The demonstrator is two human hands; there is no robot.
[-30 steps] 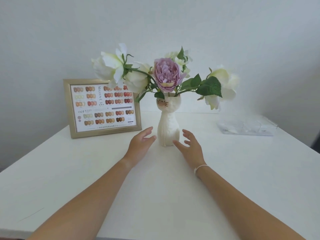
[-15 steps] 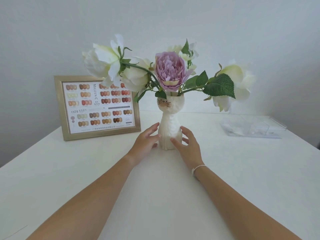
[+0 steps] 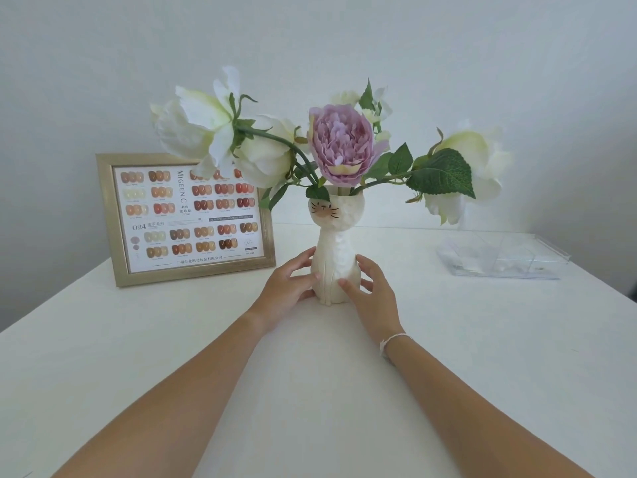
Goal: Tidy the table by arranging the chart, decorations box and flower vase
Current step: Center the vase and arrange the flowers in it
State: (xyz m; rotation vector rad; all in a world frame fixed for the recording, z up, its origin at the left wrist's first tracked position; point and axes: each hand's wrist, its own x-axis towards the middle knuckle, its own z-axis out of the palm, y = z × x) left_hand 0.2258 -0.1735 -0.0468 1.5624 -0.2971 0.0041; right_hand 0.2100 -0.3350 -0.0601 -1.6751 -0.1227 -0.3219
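Note:
A white cat-shaped flower vase (image 3: 333,250) stands upright at the middle of the white table (image 3: 310,391), holding white blooms and one purple bloom (image 3: 341,143). My left hand (image 3: 287,288) grips its lower left side and my right hand (image 3: 370,293) its lower right side, fingers wrapped around the body. A gold-framed nail colour chart (image 3: 188,215) leans upright at the back left, its top right corner hidden behind flowers. The clear plastic decorations box (image 3: 503,255) lies flat at the back right.
A pale wall (image 3: 344,39) runs close behind the table's far edge. The table's right edge slants down at the far right, with a dark gap beyond it. Flower stems spread wide over the chart and towards the box.
Both hands moved forward from either side of the vase and closed onto its lower body. The view has come closer to the vase.

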